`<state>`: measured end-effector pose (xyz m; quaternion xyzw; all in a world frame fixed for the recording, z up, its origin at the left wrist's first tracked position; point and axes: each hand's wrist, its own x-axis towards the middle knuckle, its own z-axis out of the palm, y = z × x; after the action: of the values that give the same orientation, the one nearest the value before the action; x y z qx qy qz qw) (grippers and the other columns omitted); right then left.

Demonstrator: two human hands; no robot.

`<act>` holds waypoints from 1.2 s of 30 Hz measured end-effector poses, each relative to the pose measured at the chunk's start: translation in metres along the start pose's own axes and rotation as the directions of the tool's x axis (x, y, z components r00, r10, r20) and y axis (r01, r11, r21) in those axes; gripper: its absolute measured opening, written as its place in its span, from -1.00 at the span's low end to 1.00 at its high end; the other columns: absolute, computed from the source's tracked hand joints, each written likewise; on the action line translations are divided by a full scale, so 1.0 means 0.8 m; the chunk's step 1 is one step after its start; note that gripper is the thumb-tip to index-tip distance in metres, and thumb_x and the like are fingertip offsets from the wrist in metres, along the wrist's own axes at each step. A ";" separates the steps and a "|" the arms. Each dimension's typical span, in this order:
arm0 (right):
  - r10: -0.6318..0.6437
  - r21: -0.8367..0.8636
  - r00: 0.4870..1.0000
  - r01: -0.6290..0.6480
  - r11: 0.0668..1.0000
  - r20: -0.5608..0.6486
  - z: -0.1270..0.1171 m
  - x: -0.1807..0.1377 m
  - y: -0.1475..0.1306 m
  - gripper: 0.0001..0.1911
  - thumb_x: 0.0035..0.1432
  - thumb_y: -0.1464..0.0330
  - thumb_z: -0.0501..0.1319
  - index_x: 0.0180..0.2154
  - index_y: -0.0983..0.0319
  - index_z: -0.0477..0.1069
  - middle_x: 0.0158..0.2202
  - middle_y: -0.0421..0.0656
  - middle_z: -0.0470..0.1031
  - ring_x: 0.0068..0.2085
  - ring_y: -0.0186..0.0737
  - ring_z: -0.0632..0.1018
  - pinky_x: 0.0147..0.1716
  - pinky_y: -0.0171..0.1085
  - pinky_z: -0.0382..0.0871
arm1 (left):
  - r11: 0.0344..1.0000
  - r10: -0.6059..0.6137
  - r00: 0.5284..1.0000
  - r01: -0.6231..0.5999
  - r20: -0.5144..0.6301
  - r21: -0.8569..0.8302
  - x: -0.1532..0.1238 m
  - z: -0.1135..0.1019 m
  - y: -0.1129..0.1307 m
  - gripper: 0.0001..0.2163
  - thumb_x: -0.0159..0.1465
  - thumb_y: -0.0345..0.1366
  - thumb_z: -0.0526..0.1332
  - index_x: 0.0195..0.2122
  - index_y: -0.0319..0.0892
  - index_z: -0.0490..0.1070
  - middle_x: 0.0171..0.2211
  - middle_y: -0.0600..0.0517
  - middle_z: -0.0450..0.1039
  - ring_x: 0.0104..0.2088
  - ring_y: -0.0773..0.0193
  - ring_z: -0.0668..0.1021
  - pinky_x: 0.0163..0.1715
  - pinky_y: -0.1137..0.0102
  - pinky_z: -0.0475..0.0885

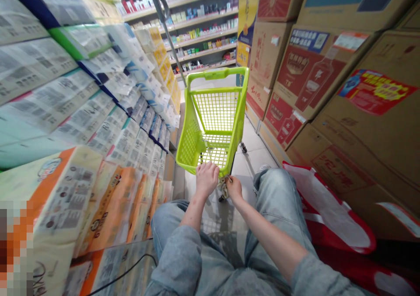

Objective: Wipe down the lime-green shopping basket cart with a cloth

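Note:
A lime-green shopping cart (213,111) with a lattice basket stands on the floor between my knees and the far shelves. My left hand (207,179) lies over its near rim, fingers curled down into the basket and partly hidden. At the near right corner, just below the rim, my right hand (234,188) is closed in a pinch. A small, crumpled, pale tangle (224,185) shows at those fingertips; I cannot make out what it is. Inside the basket, a thin pale strand (210,152) runs near my left fingers.
Stacked packs of tissue paper (108,134) line the left side. Cardboard boxes (348,125) are piled along the right, with a red and white bag (331,208) by my right knee. A grey pole (170,38) rises behind the cart. Shelves of small goods (203,20) stand beyond.

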<state>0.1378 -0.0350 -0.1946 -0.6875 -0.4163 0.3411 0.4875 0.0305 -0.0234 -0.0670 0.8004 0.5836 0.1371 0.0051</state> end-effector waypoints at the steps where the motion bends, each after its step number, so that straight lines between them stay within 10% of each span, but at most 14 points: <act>1: -0.006 0.013 1.000 0.006 1.000 0.005 -0.002 -0.002 -0.008 -0.77 0.00 0.24 0.07 -0.47 0.23 0.42 -0.50 -0.10 0.54 -0.47 -0.19 0.51 -0.47 -0.30 0.36 | 1.000 0.000 1.000 0.000 -0.004 0.002 0.000 0.000 0.000 -0.72 0.37 -0.22 -0.11 -0.34 -0.09 0.35 -0.30 0.03 0.41 -0.19 0.22 0.37 -0.14 0.28 0.11; 10: -0.089 0.251 0.994 0.101 0.963 -0.062 -0.059 -0.006 -0.076 -0.67 0.14 0.15 0.07 -0.24 0.27 0.37 -0.29 -0.05 0.53 -0.28 -0.17 0.53 -0.28 -0.23 0.40 | 1.000 0.003 1.000 -0.003 -0.008 0.008 -0.001 0.001 0.004 -0.73 0.37 -0.22 -0.10 -0.33 -0.09 0.36 -0.30 0.02 0.41 -0.18 0.21 0.38 -0.16 0.28 0.12; 18: -0.408 -0.207 0.913 0.396 0.895 -0.020 -0.053 0.033 -0.126 -0.85 0.18 0.29 0.05 -0.23 0.22 0.22 -0.21 -0.04 0.40 -0.17 -0.15 0.47 -0.20 -0.20 0.36 | 1.000 0.022 0.999 -0.022 -0.047 -0.001 -0.005 0.001 0.011 -0.72 0.37 -0.24 -0.10 -0.36 -0.10 0.35 -0.33 0.02 0.41 -0.21 0.21 0.38 -0.18 0.28 0.13; 36: -0.147 -0.737 0.982 0.185 0.650 0.118 -0.052 0.160 -0.208 -0.58 0.07 0.43 0.21 -0.02 0.34 0.18 -0.07 0.13 0.41 -0.05 -0.02 0.46 -0.17 -0.19 0.33 | 0.994 0.028 0.998 -0.034 -0.055 -0.103 -0.016 0.006 0.033 -0.81 0.33 -0.21 0.00 -0.16 -0.08 0.35 -0.23 0.01 0.41 -0.16 0.18 0.38 -0.09 0.23 0.16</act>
<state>0.1883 0.0941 -0.0312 -0.7770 -0.5917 0.1117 0.1835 0.0527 -0.0428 -0.0696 0.8040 0.5631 0.1888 0.0290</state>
